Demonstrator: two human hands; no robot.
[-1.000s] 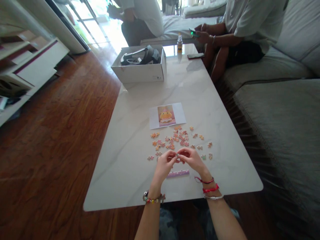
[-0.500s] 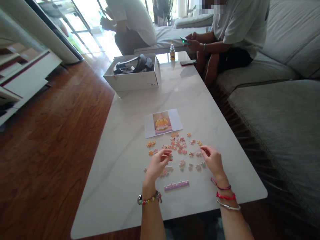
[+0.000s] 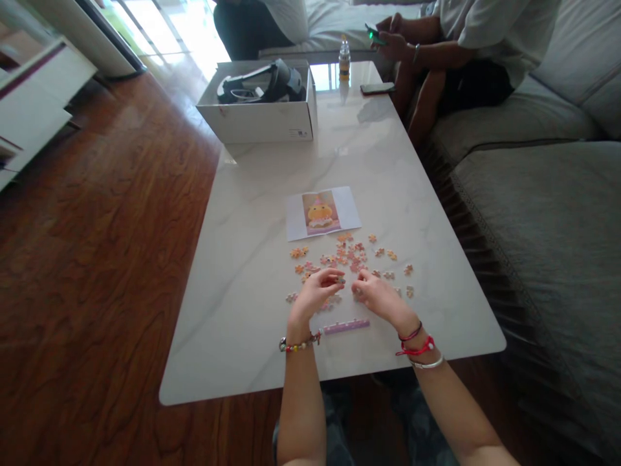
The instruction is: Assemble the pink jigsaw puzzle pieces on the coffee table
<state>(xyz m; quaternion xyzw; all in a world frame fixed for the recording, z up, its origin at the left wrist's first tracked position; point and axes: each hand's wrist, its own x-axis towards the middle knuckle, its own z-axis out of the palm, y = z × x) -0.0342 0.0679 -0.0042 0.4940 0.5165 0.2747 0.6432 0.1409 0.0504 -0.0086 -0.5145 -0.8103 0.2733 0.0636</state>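
Observation:
My left hand (image 3: 317, 294) is closed in a pinch on a small puzzle piece (image 3: 340, 280) that shows at its fingertips. My right hand (image 3: 378, 296) comes in from the right, fingers curled down at the table around a pale puzzle piece they partly hide. Loose pink and orange puzzle pieces (image 3: 350, 254) lie heaped just beyond both hands, with others scattered either side. Nearer me rests a joined purple strip of puzzle (image 3: 346, 327). Behind the heap is a paper sheet (image 3: 348, 202) with a printed picture of a yellow, round-headed figure in a pink hat.
On the far part of the white table (image 3: 228, 259) stands an open white box (image 3: 264, 123) with a black-and-grey headset (image 3: 279, 81) inside. Beyond it are a small bottle (image 3: 344, 61) and a phone (image 3: 377, 88). Two people sit on the grey sofa (image 3: 538, 181), one holding a phone.
My right hand has moved left, close to my left hand, and lowered its fingers among the pale pieces. My left hand keeps its pinch. The view has tilted down.

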